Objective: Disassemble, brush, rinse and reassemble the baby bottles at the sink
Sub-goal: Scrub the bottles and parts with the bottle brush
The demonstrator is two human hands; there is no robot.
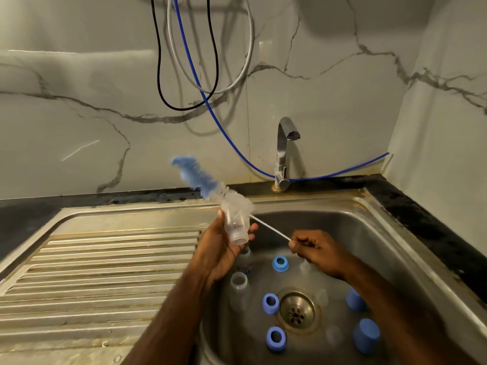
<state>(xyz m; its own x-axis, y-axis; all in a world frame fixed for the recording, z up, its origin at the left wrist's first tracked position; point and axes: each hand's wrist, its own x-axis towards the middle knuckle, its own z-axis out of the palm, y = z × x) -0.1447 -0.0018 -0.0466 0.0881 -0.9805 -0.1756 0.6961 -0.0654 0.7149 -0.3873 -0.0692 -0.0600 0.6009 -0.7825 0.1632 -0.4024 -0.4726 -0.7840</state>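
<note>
Your left hand (224, 248) grips a clear bottle body (235, 223), fingers and thumb curled round it, neck pointing down toward you, held above the left edge of the sink basin (369, 233). Your right hand (316, 252) pinches the thin white handle (271, 229) of the bottle brush (200, 177) between thumb and curled fingers. The handle passes behind the held bottle, and the blue and white bristle head sticks out beyond its base, up and to the left (blurred, so bristle detail cannot be read).

Count in the basin: three blue screw rings (280, 263), (270, 303), (276, 338), each lying with its hole upward. Two blue caps (355, 299), (366, 335) lie right of the drain (297, 312). Two further clear bottle bodies: one (239, 288) stands upright at the left wall, the other (245, 255) is partly hidden behind your left hand. Pale clear pieces (333, 335) lie near the drain; their number cannot be told.

Surroundings: ribbed steel drainboard (105, 272) to the left, chrome tap (284, 154) behind the basin, blue hose (226, 133) and black cable (160, 75) hanging against the marble wall. Your right forearm crosses over the basin's near right part.
</note>
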